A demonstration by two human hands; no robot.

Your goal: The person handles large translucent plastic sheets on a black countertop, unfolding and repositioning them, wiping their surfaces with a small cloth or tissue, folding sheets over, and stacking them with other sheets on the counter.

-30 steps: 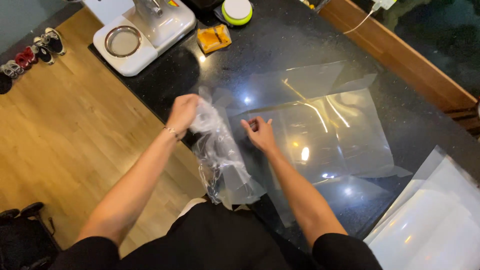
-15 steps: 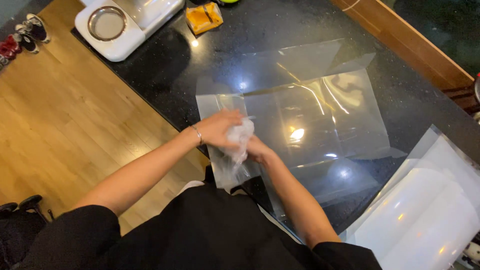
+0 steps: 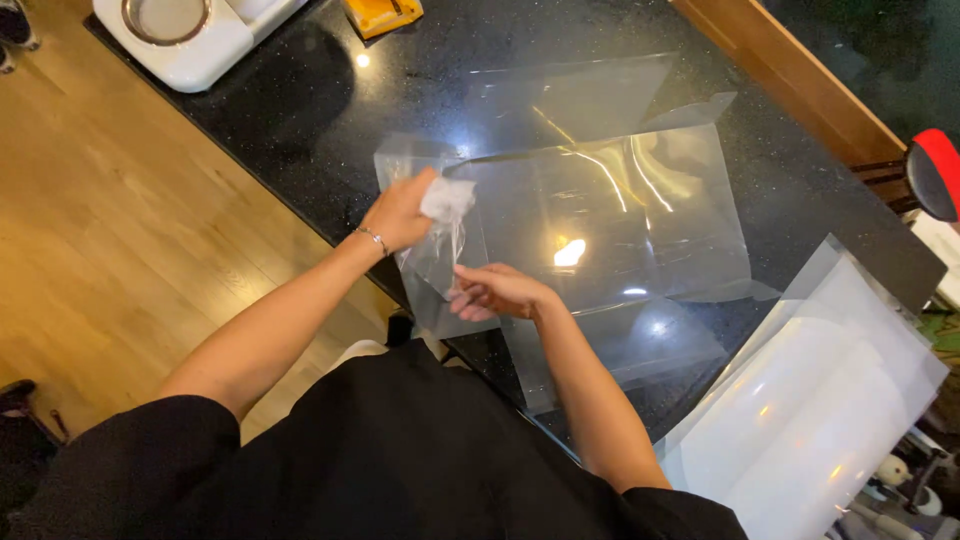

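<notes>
My left hand [image 3: 398, 213], with a thin bracelet at the wrist, is closed on a crumpled wad of clear plastic film [image 3: 447, 198]. A strip of that film hangs down from the wad to my right hand [image 3: 492, 292], which pinches its lower end. Both hands hover over the near left corner of large clear plastic sheets [image 3: 610, 210] lying flat on a black speckled countertop [image 3: 330, 110]. The sheets overlap and reflect ceiling lights.
A white appliance with a round metal bowl [image 3: 190, 30] stands at the counter's far left, with an orange box [image 3: 382, 14] beside it. A stack of frosted plastic sheets [image 3: 810, 410] lies at the right. Wooden floor [image 3: 110, 250] lies left; a wooden edge [image 3: 790, 80] borders the far right.
The film was a long loose piece held up between my hands; it is now bunched into a small wad in my left hand. My right hand has dropped below it, drawing a strip down.
</notes>
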